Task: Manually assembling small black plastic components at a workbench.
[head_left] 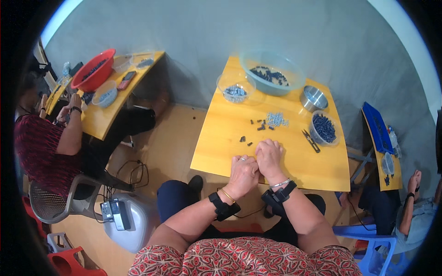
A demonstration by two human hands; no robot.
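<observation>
Head view: scatter risk close by

Your left hand (244,175) and right hand (270,157) meet, fingers curled; whether they grip anything can't be told. Black pieces (263,126) lie just beyond on the desk (218,142): a stray knuckle could scatter them.

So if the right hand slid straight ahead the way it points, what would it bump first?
Probably the small dark pieces on the yellow table, just before the silvery pile. The right hand has curled fingers, so its exact line and height are hard to tell.
</observation>
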